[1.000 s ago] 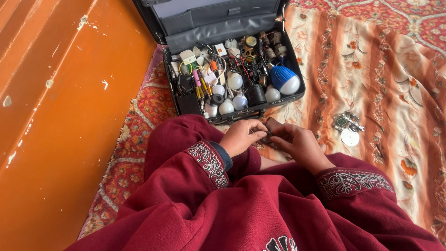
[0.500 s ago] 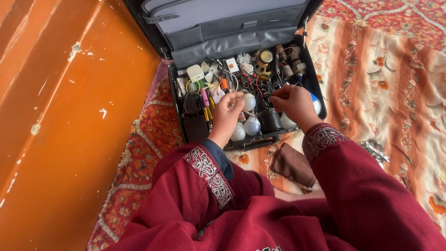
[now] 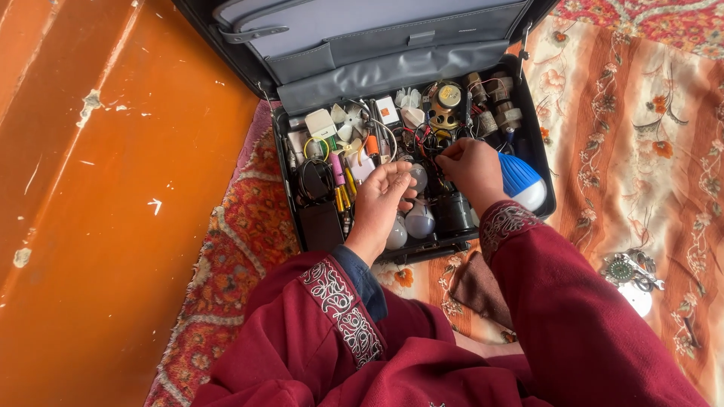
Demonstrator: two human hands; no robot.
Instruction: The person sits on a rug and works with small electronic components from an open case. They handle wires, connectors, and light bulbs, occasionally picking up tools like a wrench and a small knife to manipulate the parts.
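1. Your left hand (image 3: 379, 202) is inside the open black case (image 3: 539, 169), palm turned up and fingers loosely curled. A small pale bulb (image 3: 418, 178) sits right at its fingertips; you cannot tell from here whether the fingers actually clamp it or only cup it.
2. Your right hand (image 3: 473, 167) is just to the right of that, fingers pressed together in a pinch at a tangle of thin wires (image 3: 426, 142). What exactly sits between the fingertips is too small to make out.
3. Directly below your left hand's fingers lie two more white bulbs (image 3: 419, 222), side by side near the case's front wall.
4. Just right of your right hand, touching its outer edge, is a blue-and-white lamp (image 3: 520, 182).
5. Above your right-hand pinch sits a small round speaker (image 3: 446, 99). Left of your left hand are yellow-handled tools (image 3: 343, 197) and a black coiled cable (image 3: 314, 177).
6. The case rests on a patterned rug (image 3: 626, 128). Well to the right of both hands, outside the case, a round green circuit piece (image 3: 623, 269) lies on the rug.
7. A brown cloth (image 3: 473, 290) lies just under your right forearm.
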